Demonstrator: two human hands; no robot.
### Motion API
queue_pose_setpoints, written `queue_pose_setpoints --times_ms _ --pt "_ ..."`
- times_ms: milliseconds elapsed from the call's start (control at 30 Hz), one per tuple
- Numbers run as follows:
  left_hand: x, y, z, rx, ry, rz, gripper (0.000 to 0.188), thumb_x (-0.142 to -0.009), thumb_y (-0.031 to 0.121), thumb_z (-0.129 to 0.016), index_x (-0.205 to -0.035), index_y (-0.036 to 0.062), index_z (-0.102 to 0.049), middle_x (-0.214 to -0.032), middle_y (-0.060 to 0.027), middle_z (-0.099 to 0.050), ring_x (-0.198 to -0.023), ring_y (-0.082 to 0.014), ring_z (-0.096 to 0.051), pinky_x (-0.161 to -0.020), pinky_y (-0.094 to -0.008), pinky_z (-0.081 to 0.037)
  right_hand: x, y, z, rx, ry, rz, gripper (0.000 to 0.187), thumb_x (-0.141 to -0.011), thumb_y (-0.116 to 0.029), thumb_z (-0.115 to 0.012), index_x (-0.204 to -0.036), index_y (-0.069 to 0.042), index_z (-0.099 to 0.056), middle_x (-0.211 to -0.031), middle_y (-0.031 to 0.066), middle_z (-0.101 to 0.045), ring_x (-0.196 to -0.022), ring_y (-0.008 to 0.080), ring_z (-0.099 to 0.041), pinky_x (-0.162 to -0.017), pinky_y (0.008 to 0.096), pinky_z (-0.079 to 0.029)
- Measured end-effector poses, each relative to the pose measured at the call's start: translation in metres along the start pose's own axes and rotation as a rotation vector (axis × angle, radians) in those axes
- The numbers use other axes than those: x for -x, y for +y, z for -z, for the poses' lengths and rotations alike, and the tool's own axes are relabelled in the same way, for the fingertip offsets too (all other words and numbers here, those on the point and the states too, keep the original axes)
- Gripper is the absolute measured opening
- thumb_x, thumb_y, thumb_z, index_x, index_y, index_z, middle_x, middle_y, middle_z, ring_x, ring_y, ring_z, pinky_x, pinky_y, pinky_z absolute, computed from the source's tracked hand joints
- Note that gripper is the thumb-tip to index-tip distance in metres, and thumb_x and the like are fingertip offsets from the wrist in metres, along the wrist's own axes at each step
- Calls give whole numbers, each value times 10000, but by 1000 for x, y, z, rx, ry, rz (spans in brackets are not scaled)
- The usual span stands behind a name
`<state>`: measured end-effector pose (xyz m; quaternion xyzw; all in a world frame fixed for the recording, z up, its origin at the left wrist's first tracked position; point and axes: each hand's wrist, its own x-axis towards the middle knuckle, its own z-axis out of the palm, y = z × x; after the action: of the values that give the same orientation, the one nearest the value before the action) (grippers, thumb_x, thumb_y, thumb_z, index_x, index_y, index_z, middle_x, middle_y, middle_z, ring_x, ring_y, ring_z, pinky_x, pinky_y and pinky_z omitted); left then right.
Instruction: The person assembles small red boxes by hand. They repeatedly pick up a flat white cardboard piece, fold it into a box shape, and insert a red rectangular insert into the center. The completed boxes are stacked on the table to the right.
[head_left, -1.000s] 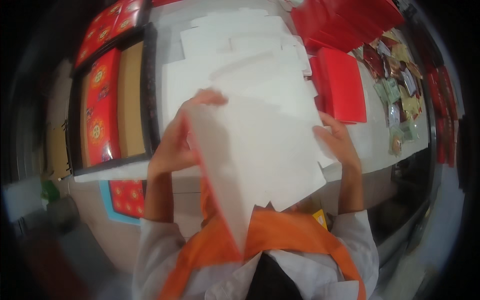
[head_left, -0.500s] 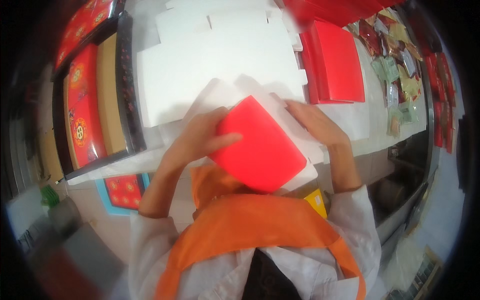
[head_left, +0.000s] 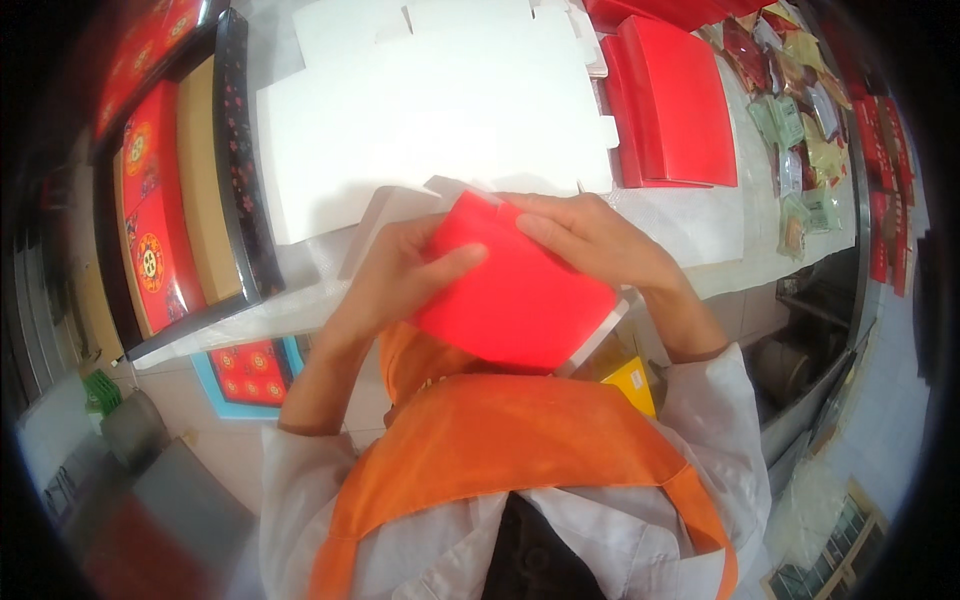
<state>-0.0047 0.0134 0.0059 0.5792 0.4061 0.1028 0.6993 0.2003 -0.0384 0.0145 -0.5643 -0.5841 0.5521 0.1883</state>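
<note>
Close in front of my orange apron I hold a red cardboard box blank (head_left: pixel 515 295), tilted, with white inner flaps showing at its edges. My left hand (head_left: pixel 405 265) is wrapped round its left side, thumb flat on the red face and fingers hidden behind. At the upper right edge my right hand (head_left: pixel 590 235) grips the same piece, its thumb pressing on the red face near a folded corner. Beyond my hands, a pile of flat white cardboard blanks (head_left: pixel 430 130) lies on the table, plain side up.
Red folded boxes (head_left: pixel 685 105) stand right of the white pile, with many small wrapped packets (head_left: pixel 800 130) farther right. On the left is a black-edged tray (head_left: pixel 240 180) containing patterned red boxes (head_left: pixel 155 220). Below the table edge, a blue-rimmed red box (head_left: pixel 250 375) and a yellow item (head_left: pixel 632 385) show.
My right hand has moved inward and up from the outer flap onto the red face. The right-hand flap has folded in, and the blank has turned slightly. My left hand keeps its grip.
</note>
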Motion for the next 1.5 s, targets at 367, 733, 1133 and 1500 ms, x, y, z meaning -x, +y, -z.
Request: queue_pose_setpoints --times_ms 367,733,1133,1500 --pt "-2 -3 1 -65 26 -114 252 -797 171 -608 -970 -13 -608 -823 -40 -626 -748 -89 -567 -671 -224 -460 -1 -6 4 84 -77 -25 389 -892 -295 -330 -1214 -144 -489 -929 152 -624 -792 289 -605 -732 337 -464" --pt "-8 -18 -3 -73 -16 -107 259 -809 183 -590 -990 -1 -595 -845 -47 -621 -775 -104 -566 -698 -235 -455 5 2 -8 -36 -83 -51 390 -913 -283 -303 -1250 -137 -433 -1034 156 -585 -899 291 -575 -804 339 -439" --pt "-5 -17 -6 2 -3 -138 197 -817 173 -586 -917 5 -608 -815 -21 -613 -754 -80 -549 -681 -221 -446 11 -5 -13 33 -90 13 382 -924 -276 -296 -1261 -126 -397 -1060 180 -561 -919 330 -563 -817 364 -436" --pt "2 2 7 102 5 -95 161 -807 148 -611 -894 12 -610 -800 -16 -612 -739 -77 -548 -665 -212 -445 15 -8 -3 -162 -91 93 401 -894 -177 -362 -1272 -48 -397 -1254 118 -464 -1131 237 -459 -951 294 -345"
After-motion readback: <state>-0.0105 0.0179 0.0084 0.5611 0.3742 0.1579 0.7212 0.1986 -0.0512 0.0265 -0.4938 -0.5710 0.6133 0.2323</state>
